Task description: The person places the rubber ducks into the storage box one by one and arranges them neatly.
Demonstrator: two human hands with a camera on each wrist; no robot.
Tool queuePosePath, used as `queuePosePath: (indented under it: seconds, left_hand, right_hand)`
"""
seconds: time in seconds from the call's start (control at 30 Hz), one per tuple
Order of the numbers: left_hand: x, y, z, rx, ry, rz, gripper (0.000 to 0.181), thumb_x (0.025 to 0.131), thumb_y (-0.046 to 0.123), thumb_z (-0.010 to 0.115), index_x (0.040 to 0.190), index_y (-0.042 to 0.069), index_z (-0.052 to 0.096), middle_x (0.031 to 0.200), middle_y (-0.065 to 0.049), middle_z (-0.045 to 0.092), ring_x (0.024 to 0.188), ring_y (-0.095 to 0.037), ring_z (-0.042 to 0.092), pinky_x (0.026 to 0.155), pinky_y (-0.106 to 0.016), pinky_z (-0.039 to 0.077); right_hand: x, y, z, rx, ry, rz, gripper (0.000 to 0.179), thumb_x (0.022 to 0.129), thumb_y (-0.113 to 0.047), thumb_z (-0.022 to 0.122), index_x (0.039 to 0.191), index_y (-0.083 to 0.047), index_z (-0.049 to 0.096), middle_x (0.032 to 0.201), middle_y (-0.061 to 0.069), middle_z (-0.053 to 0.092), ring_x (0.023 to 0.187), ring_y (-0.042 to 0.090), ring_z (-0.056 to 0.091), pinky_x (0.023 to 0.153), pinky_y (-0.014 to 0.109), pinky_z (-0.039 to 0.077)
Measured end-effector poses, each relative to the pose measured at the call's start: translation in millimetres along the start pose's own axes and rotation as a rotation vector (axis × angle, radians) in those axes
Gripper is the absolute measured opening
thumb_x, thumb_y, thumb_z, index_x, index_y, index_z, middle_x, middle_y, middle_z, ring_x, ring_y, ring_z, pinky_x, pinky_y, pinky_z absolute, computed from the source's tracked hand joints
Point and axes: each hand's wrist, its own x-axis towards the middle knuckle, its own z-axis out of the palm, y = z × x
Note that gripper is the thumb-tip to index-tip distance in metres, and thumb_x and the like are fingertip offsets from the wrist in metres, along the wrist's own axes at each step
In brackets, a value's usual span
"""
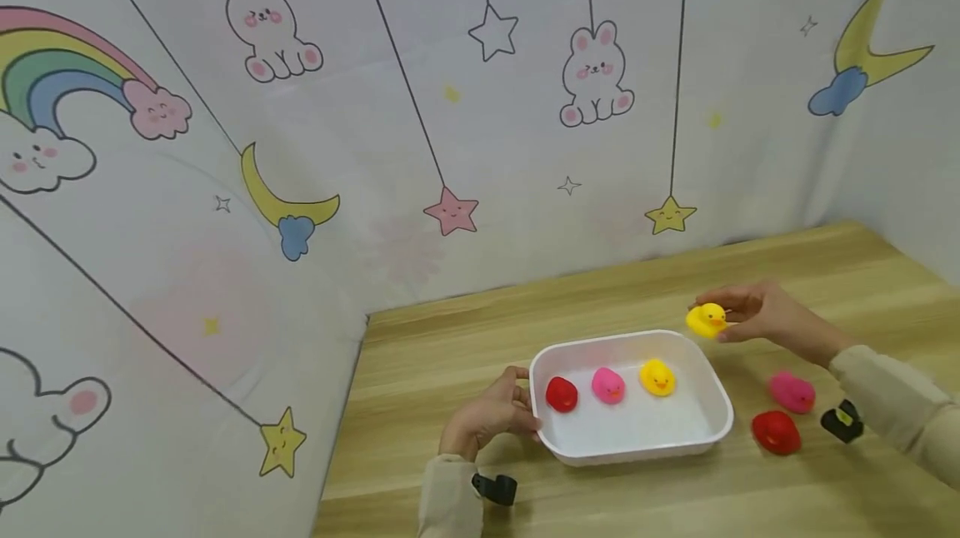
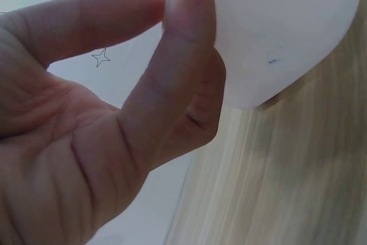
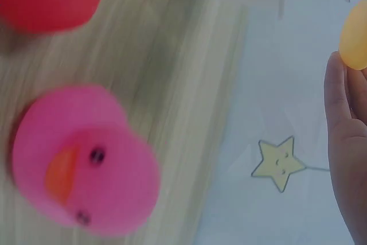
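Observation:
A white plastic tray (image 1: pixel 637 453) rests on the table, and my left hand (image 1: pixel 486 411) grips its left edge. In the left wrist view, the fingers curl at the tray's wall (image 2: pixel 275 32). Inside the tray sit a red duck (image 1: pixel 562 396), a pink rubber duck (image 1: pixel 608 386) and a yellow rubber duck (image 1: pixel 657 378) in a row. My right hand (image 1: pixel 776 320) holds another yellow rubber duck (image 1: pixel 706 320) between thumb and fingers, raised beyond the tray's back right corner. Only part of that duck (image 3: pixel 354 35) shows in the right wrist view.
Right of the tray, a pink duck (image 1: pixel 792 392) and a red duck (image 1: pixel 777 432) lie on the wooden table (image 1: pixel 427 346), under my right forearm. A patterned white curtain (image 1: pixel 517 130) hangs behind the table. Black wrist cameras (image 1: pixel 495 489) sit at both cuffs.

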Motion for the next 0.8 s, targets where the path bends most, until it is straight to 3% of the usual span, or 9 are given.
queuePosePath:
  seconds: [0.2, 0.43, 0.6, 0.8]
  left_hand:
    - [-1.5, -2.9, 0.2, 0.014, 0.002, -0.002, 0.072, 0.077, -0.019, 0.066, 0.139, -0.004, 0.031, 0.099, -0.023, 0.058, 0.068, -0.021, 0.064, 0.069, -0.036, 0.063]
    - [-0.8, -2.1, -3.5, 0.036, 0.011, -0.008, 0.072, 0.078, -0.018, 0.067, 0.140, -0.003, 0.032, 0.101, -0.025, 0.058, 0.070, -0.022, 0.064, 0.071, -0.038, 0.064]
    - [0.7, -2.8, -5.1, 0.028, 0.004, -0.020, 0.072, 0.079, -0.017, 0.067, 0.140, -0.003, 0.032, 0.102, -0.024, 0.057, 0.071, -0.022, 0.064, 0.072, -0.038, 0.064]
    - [1.1, -1.7, -4.6, 0.015, -0.002, -0.018, 0.072, 0.078, -0.019, 0.066, 0.140, -0.004, 0.031, 0.102, -0.025, 0.057, 0.071, -0.022, 0.064, 0.070, -0.037, 0.064]
  right_hand:
    - [8.0, -12.6, 20.4, -0.043, -0.033, 0.002, 0.051, 0.085, -0.011, 0.080, 0.132, -0.001, 0.063, 0.128, 0.008, 0.068, 0.114, 0.005, 0.062, 0.094, 0.021, 0.052]
    - [28.4, -37.2, 43.2, -0.035, -0.161, 0.002, 0.052, 0.086, -0.013, 0.079, 0.133, -0.004, 0.062, 0.130, 0.014, 0.066, 0.122, 0.033, 0.059, 0.096, 0.033, 0.056]
    - [38.3, -48.3, 60.5, -0.042, -0.256, -0.063, 0.050, 0.086, -0.010, 0.078, 0.132, 0.000, 0.062, 0.123, 0.010, 0.069, 0.117, 0.027, 0.062, 0.097, 0.033, 0.055]
    - [50.4, -58.2, 79.4, -0.053, -0.327, -0.099, 0.046, 0.086, -0.013, 0.078, 0.129, -0.004, 0.064, 0.123, 0.007, 0.068, 0.115, 0.027, 0.062, 0.101, 0.046, 0.053]
